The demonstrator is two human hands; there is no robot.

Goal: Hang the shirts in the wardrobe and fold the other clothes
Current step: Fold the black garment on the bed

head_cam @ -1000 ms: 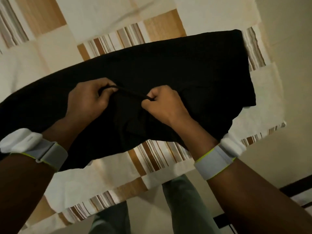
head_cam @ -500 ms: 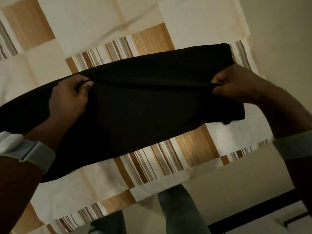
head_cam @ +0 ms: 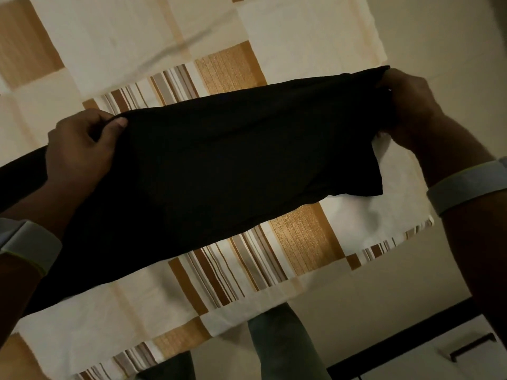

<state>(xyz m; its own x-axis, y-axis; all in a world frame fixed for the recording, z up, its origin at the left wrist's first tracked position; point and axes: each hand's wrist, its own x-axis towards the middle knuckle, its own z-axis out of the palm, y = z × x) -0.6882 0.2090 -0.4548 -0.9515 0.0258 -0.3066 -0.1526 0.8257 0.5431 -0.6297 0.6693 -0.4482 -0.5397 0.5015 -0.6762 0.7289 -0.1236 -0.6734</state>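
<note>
I see my left hand (head_cam: pixel 79 149) and right hand (head_cam: pixel 406 105) each pinching the black garment (head_cam: pixel 219 165) stretched between them above the bed (head_cam: pixel 274 37); a loosened pinch could, I judge, drop one end and spoil the fold.

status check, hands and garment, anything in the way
Left hand and right hand both grip black garment, stretched above patterned bedspread. Nothing blocking.

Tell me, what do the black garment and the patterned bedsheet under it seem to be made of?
The black garment looks like soft, matte fabric, perhaps a cotton knit: it sags and drapes between the left hand and right hand with no shine. The bedsheet looks like thin woven cloth, likely cotton, printed in cream, tan and stripes; it creases lightly. The dim light leaves both uncertain.
</note>
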